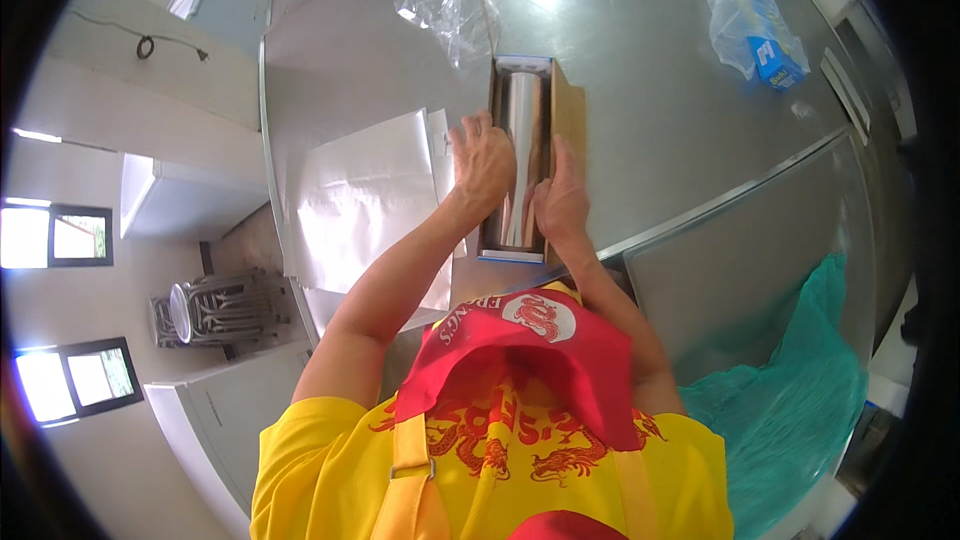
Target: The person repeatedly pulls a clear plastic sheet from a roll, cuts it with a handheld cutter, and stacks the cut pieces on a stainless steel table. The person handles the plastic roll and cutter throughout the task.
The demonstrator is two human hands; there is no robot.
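A long cardboard box lies open in front of me, its lid folded out to the right. Inside rests a shiny silver roll that looks like aluminium foil. My left hand is bent over the box's left wall, partly covering the roll. On the opposite wall, my right hand has its thumb at the inner side and its index finger stretched along the edge. Beside my left forearm lie flat silvery sheets, overlapping, with a paler piece under them.
The metal table holds crumpled clear plastic beyond the box. At the far right lies a clear bag with a blue packet. Green plastic sheeting spreads at the lower right. Stacked stools stand off to the left.
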